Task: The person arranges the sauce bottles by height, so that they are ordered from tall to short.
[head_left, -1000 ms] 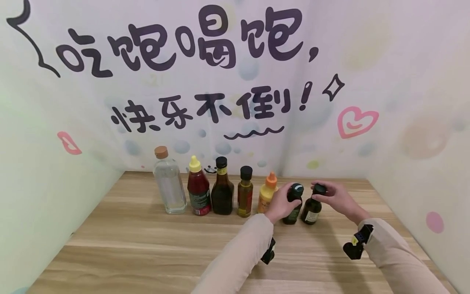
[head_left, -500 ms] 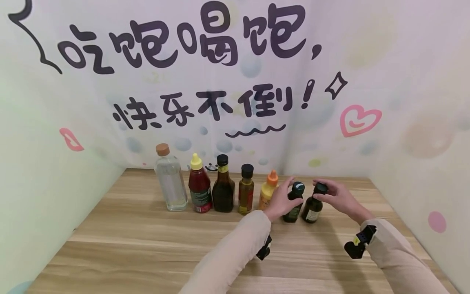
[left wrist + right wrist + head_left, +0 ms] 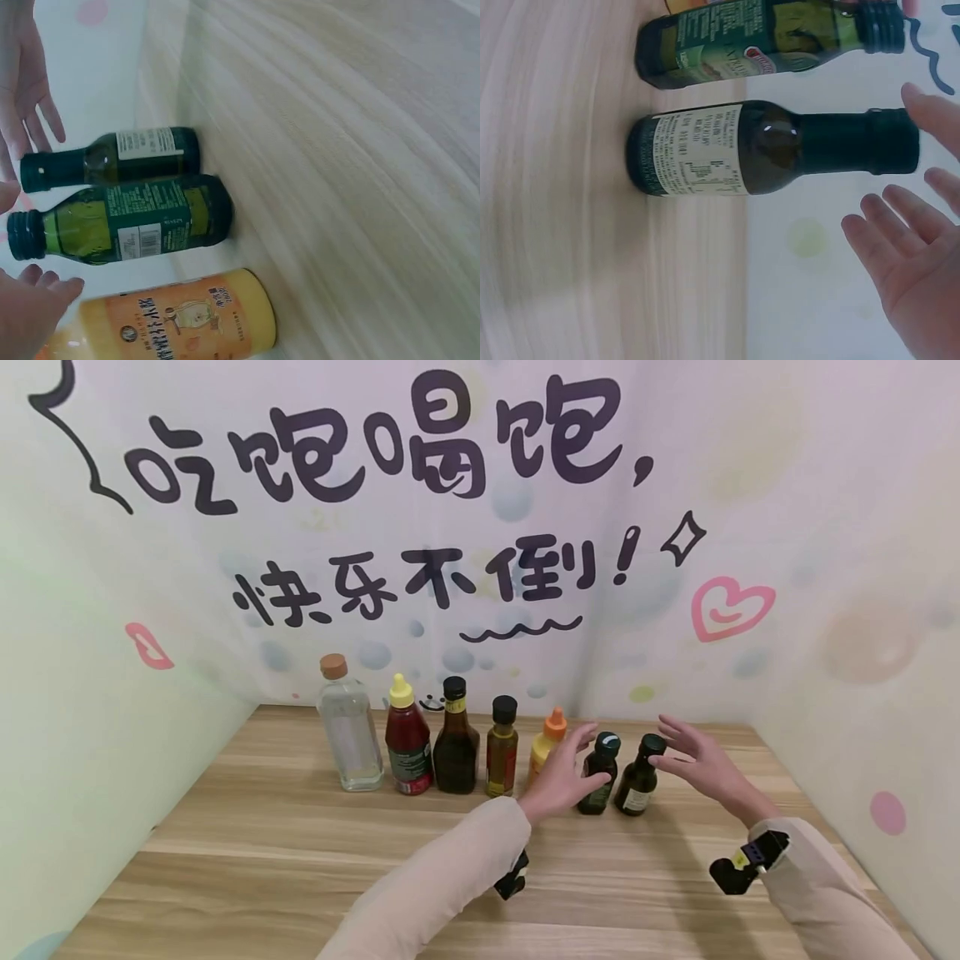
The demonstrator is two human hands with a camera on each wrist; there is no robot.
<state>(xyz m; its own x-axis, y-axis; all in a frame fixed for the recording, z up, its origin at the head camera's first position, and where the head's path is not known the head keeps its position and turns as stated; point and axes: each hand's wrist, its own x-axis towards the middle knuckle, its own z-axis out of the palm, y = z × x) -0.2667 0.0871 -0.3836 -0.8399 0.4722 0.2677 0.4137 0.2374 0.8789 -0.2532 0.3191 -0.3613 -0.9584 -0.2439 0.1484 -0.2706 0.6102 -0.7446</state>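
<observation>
A row of bottles stands upright along the back of the wooden table. My left hand is spread around a green olive oil bottle, thumb and fingers apart from its dark cap. To its right is a dark bottle with a white label and a long black neck. Beside that bottle's cap my right hand is spread, fingers extended; the thumb lies close to the cap, and I cannot tell if it touches. The yellow bottle with an orange tip is partly hidden behind my left hand.
Leftward in the row stand an oil bottle, a dark brown sauce bottle, a red squeeze bottle with a yellow cap and a clear bottle. A printed cloth backdrop hangs right behind them.
Both hands have loosened from the two rightmost bottles. The left hand has drawn back to the left, the right hand to the right. The bottles stand in place.
</observation>
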